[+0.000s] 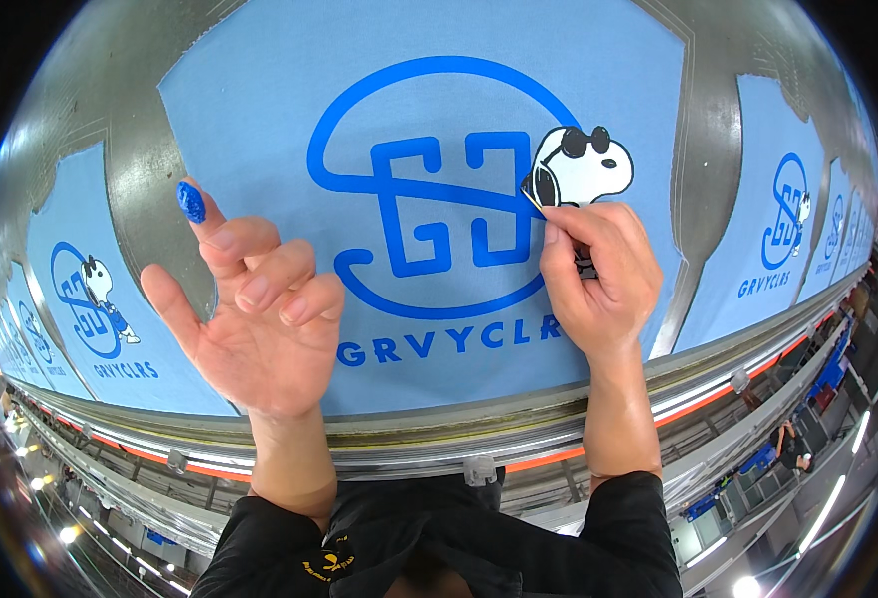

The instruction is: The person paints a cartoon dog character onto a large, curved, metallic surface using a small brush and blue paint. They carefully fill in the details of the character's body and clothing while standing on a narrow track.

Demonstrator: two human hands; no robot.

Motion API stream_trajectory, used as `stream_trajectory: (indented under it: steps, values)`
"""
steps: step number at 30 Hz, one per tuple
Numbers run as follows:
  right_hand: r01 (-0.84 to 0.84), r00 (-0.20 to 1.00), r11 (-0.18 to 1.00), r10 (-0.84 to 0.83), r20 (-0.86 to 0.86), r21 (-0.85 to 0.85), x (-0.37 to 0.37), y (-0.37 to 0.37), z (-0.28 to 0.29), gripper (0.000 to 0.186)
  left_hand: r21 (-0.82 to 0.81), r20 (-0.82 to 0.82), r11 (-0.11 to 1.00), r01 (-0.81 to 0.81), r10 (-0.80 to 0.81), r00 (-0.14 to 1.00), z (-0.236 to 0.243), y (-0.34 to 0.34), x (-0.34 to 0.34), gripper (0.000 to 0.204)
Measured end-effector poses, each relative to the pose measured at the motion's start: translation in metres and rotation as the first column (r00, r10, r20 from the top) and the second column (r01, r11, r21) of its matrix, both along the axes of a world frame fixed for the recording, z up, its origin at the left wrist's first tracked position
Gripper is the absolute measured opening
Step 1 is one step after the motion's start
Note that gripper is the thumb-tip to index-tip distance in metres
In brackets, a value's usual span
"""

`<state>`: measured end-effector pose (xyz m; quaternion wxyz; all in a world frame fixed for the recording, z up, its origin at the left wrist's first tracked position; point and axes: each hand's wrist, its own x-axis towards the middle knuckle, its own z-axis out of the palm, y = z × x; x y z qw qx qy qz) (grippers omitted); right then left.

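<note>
A light blue cut fabric panel [250,120] lies flat in front of me, printed with a darker blue oval emblem [447,65] and lettering under it. A black-and-white cartoon dog wearing sunglasses [586,177] is printed over the emblem's right side. My right hand [606,284] pinches a thin pale stick [533,200], its tip at the print beside the dog's ear. The hand hides the dog's lower part. My left hand [270,334] is raised palm up over the panel's left edge, fingers apart and loosely bent. Wet-looking blue paint [191,202] coats its index fingertip.
More printed blue panels, one at left [80,199] and one at right [758,189], lie along the grey table [135,130]. A metal rail [409,453] with small clear blocks runs along the near edge. Another person [790,448] is far off at right.
</note>
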<state>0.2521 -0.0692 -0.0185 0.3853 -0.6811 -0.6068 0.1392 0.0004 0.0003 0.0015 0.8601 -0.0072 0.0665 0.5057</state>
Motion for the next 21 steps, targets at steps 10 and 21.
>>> stream_trajectory:
  steps: [10,21]
  values:
    - [0.001,1.0,1.0,-0.001,0.013,0.001,0.0002,0.001,-0.0002,0.019,-0.015,0.018,1.0,0.022,-0.022,1.0,-0.0027,0.0001,-0.0053,0.069]
    - [0.011,0.999,1.0,-0.012,-0.033,-0.012,0.0008,-0.0002,0.0003,0.017,0.008,0.009,1.0,-0.008,0.008,1.0,0.0027,-0.0003,0.0007,0.061]
